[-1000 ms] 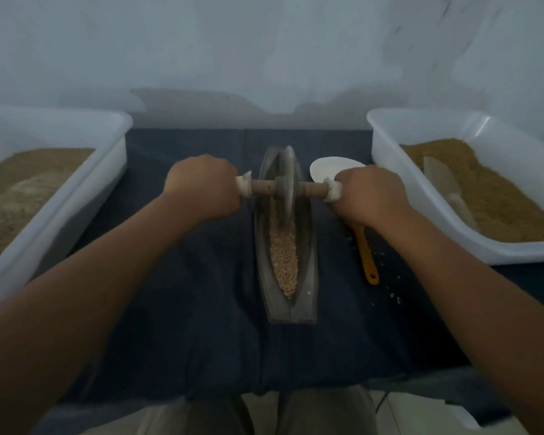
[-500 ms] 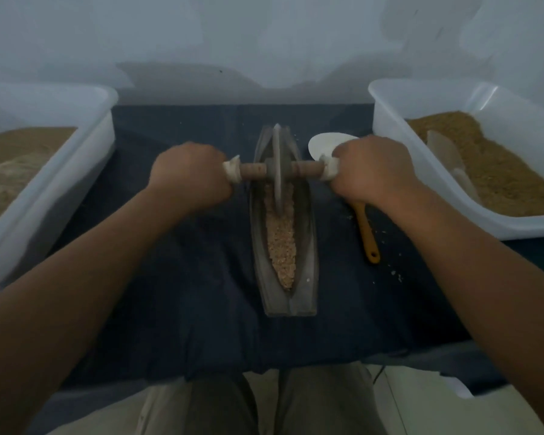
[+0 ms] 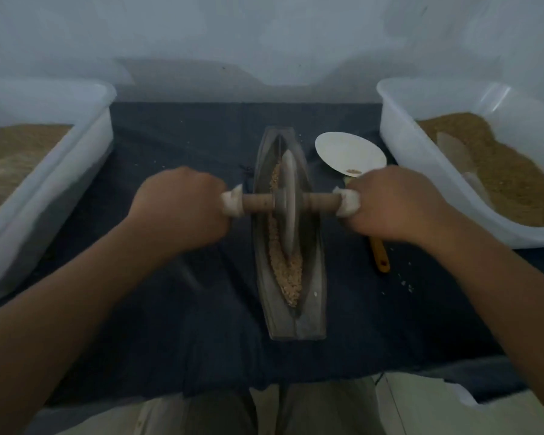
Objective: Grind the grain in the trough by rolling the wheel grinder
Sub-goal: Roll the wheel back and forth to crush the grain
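Grey wheel grinder (image 3: pixel 288 202) stands in tan grain (image 3: pixel 291 277), left grip (image 3: pixel 182 208), right grip (image 3: pixel 393 205) clasping axle (image 3: pixel 322 200).

Can't read any text, labels or numbers anywhere, not on the trough (image 3: pixel 296 328) or the wheel grinder (image 3: pixel 288 200). The shot's dim and blurry, so tiny print might be lost.

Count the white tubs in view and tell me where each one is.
2. The left tub stands at the left edge of the dark cloth. The right tub stands at the right edge, beside the white scoop. More may lie outside the frame.
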A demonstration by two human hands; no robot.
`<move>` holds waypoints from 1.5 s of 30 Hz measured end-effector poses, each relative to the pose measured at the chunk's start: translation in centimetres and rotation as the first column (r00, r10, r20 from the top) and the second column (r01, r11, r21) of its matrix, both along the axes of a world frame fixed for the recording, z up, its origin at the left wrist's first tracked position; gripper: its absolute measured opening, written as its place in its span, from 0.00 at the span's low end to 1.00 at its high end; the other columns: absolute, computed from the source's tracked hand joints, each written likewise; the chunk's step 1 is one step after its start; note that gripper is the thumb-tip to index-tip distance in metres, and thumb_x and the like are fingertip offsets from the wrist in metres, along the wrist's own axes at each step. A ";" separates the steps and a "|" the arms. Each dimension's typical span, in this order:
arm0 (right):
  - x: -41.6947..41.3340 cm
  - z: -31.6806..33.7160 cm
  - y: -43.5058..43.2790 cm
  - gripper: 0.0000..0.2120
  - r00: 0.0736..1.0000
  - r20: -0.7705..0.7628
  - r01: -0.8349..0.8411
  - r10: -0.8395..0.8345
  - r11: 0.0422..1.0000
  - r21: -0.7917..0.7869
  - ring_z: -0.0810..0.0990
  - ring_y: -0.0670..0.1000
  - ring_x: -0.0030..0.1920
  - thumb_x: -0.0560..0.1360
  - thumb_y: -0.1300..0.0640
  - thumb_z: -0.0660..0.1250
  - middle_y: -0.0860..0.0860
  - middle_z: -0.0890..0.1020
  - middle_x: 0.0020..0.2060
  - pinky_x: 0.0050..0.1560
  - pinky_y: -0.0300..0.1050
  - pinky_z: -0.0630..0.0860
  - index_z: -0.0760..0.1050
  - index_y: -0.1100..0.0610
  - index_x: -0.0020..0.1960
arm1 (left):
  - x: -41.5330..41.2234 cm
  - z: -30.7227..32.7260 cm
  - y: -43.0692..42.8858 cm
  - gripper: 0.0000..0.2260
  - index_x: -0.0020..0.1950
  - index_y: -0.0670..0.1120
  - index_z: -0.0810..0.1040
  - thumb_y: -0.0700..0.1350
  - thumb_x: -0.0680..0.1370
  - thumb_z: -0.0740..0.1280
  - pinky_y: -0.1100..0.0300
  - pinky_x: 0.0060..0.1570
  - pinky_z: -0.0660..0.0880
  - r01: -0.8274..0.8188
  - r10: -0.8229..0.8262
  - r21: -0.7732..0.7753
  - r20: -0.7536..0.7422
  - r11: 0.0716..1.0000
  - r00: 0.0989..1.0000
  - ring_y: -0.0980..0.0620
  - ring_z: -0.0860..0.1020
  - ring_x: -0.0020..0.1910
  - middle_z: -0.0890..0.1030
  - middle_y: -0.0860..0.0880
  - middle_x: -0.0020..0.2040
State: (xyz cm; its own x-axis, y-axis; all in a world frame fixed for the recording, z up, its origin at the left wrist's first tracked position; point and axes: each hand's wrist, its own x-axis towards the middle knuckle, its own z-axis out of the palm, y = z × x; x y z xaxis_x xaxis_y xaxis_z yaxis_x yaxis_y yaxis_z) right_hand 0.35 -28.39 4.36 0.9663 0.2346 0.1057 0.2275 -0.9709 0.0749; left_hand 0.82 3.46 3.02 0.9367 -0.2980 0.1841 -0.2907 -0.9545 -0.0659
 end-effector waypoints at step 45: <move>5.3 2.7 1.4 0.10 0.989 -0.127 0.063 -0.073 0.995 -0.077 0.78 0.48 0.35 0.76 0.46 0.66 0.47 0.80 0.34 0.32 0.44 0.68 0.77 0.49 0.38 | 5.5 1.4 -0.7 0.11 0.36 0.48 0.75 0.54 0.71 0.69 0.56 0.37 0.76 -0.001 -0.005 -0.030 -0.227 1.000 0.974 0.46 0.80 0.38 0.80 0.51 0.37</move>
